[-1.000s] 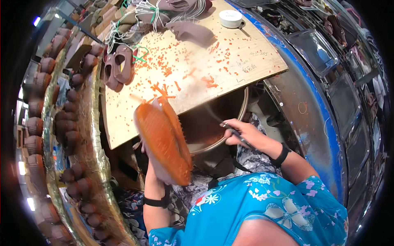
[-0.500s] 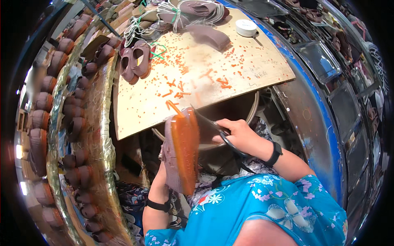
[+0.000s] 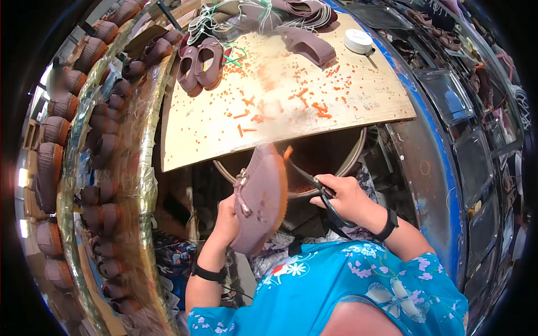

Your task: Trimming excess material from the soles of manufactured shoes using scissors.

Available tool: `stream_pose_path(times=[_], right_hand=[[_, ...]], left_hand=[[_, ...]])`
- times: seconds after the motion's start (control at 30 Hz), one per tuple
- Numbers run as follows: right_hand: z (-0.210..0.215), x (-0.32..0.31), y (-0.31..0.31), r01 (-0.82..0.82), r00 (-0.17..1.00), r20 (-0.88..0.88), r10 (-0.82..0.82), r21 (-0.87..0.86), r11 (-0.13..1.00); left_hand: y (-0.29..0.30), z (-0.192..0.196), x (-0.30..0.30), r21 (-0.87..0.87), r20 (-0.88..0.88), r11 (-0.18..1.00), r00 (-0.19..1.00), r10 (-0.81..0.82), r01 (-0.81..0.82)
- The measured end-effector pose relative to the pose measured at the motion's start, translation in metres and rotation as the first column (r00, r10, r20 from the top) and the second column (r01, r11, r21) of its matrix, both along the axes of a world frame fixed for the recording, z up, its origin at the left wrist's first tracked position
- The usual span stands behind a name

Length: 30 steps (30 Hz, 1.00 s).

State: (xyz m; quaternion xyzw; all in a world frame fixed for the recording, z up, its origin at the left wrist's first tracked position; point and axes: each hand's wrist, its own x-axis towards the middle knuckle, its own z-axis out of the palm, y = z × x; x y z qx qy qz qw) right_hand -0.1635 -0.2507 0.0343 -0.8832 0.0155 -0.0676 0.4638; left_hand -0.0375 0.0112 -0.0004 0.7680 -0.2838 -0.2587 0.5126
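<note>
My left hand (image 3: 226, 221) grips a mauve knit shoe (image 3: 259, 196) from its left side, with the fingers mostly hidden behind it. The shoe is held toe up, its side facing me and its orange sole edge turned right. A bow-like ornament (image 3: 242, 193) sits on the upper. In my right hand (image 3: 348, 196) is a pair of dark scissors (image 3: 330, 208), my fingers closed about the handles. The blades point up and left toward the toe. At their tip, beside the sole edge, is a small orange scrap (image 3: 288, 152).
Orange trimmings (image 3: 244, 130) litter the wooden board (image 3: 190, 147). On it are a pair of mauve shoes (image 3: 200, 66), a single shoe (image 3: 308, 46), a white round container (image 3: 358, 41) and corded shoes at the back. Beneath its front edge stands a round bin (image 3: 358, 147). Shoe racks (image 3: 147, 185) line the left.
The shoe has turned from showing its orange sole to showing its side. My right hand and the scissors have shifted slightly right and down. The orange strip at the toe is gone from there.
</note>
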Motion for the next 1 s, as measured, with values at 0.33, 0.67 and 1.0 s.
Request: stream_pose_path(times=[0.33, 0.67, 1.0], right_hand=[[0.013, -0.004, 0.006, -0.215, 0.973, -0.132, 0.187, -0.25, 0.944], [0.01, 0.003, 0.013, -0.191, 0.981, -0.035, 0.191, -0.356, 0.915], [0.022, 0.004, 0.016, -0.293, 0.956, -0.08, 0.282, -0.216, 0.932]], left_hand=[[-0.037, 0.028, -0.013, -0.367, -0.801, 0.69, 0.589, 0.106, -0.623], [-0.038, 0.012, -0.014, -0.584, -0.764, 0.432, 0.645, -0.007, -0.687], [-0.048, 0.015, -0.007, -0.604, -0.692, 0.447, 0.712, 0.119, -0.66]])
